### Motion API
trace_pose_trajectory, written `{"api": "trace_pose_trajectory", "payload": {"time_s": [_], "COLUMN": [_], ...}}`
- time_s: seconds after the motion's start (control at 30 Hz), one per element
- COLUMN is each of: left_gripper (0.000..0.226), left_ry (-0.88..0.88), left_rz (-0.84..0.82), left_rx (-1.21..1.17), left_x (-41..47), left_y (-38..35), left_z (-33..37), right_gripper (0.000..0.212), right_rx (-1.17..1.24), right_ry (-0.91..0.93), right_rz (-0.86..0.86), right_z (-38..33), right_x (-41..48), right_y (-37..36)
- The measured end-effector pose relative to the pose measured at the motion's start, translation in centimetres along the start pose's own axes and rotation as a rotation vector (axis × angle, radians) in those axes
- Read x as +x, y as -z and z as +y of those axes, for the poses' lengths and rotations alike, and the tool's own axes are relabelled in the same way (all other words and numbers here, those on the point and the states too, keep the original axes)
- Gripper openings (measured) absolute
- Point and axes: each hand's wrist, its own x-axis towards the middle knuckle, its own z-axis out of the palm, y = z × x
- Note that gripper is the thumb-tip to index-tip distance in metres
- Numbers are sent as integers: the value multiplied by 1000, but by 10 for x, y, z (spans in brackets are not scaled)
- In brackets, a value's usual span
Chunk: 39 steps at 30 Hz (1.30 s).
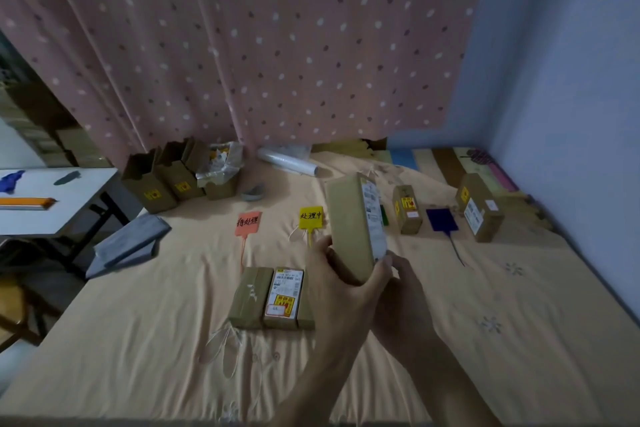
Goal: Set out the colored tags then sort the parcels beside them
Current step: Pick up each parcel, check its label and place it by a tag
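Both hands hold a tall brown parcel point(349, 225) upright above the bed: my left hand point(343, 277) grips its lower left, my right hand point(398, 284) its lower right edge with the white label. Four tags lie in a row: orange tag point(248, 224), yellow tag point(310, 217), a green tag point(383, 216) mostly hidden behind the held parcel, and a blue tag point(441, 219). A flat parcel point(273, 298) lies below the orange tag. One small parcel point(408, 213) stands beside the green tag, another parcel point(479, 208) right of the blue tag.
Open cardboard boxes point(156, 180) and a bagged box point(221, 170) stand at the bed's back left, with a clear roll point(287, 161) and tape point(254, 193) nearby. Grey folded bags point(128, 246) hang over the left edge. A white table point(52, 198) stands left; wall at right.
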Motion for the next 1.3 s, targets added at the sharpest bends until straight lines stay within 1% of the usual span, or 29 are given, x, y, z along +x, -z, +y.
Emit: {"api": "trace_pose_trajectory", "payload": {"time_s": [0.07, 0.13, 0.17, 0.2, 0.27, 0.3, 0.37, 0.47, 0.53, 0.6, 0.67, 0.73, 0.77, 0.83, 0.9, 1.0, 1.07, 1.13, 1.2, 1.3], "left_gripper": [52, 39, 35, 35, 47, 52, 56, 49, 39, 42, 39, 45, 46, 41, 34, 36, 35, 36, 36, 38], "left_ry": [138, 323, 394, 450, 526, 548, 583, 609, 563, 540, 579, 588, 561, 453, 373, 231, 147, 117, 137, 154], "left_rz": [-31, -80, -135, -214, -395, -441, -459, -516, -566, -609, -588, -592, -604, -590, -507, -427, -410, -430, -423, -430], "left_rx": [-197, -438, -549, -640, -822, -882, -943, -999, -960, -912, -891, -864, -808, -579, -338, -188, -137, -170, -197, -161], "left_x": [6, 18, 23, 27, 29, 28, 24, 16, 13, 14, 15, 16, 16, 13, 11, 5, -3, -9, -10, -11], "left_y": [6, 13, 16, 18, 18, 16, 15, 17, 19, 20, 19, 19, 20, 22, 25, 29, 32, 36, 42, 54], "left_z": [0, -6, -8, -9, -12, -13, -15, -18, -15, -12, -9, -11, -9, -5, -10, -29, -33, -35, -38, -44], "right_gripper": [47, 46, 46, 47, 51, 54, 61, 70, 75, 77, 78, 77, 77, 73, 68, 66, 65, 65, 66, 64], "right_rx": [-152, -432, -558, -652, -832, -916, -1016, -1087, -1104, -1116, -1109, -1090, -1087, -1108, -1155, -1226, -1266, -1282, -1297, -1291], "right_ry": [117, 272, 357, 445, 614, 692, 811, 885, 903, 927, 936, 937, 937, 934, 906, 865, 846, 836, 822, 748], "right_rz": [5, 60, 89, 135, 232, 261, 263, 241, 220, 209, 214, 219, 222, 246, 290, 305, 323, 351, 373, 389], "right_z": [-2, -7, -7, -5, 2, 6, 12, 16, 17, 14, 12, 10, 9, 7, 7, 12, 19, 27, 35, 49], "right_x": [-1, 1, 0, 0, -5, -8, -16, -22, -25, -27, -29, -32, -34, -35, -34, -32, -28, -23, -18, -17], "right_y": [-3, -14, -20, -24, -32, -35, -41, -47, -49, -51, -52, -52, -51, -45, -33, -17, -10, -4, 1, 5]}}
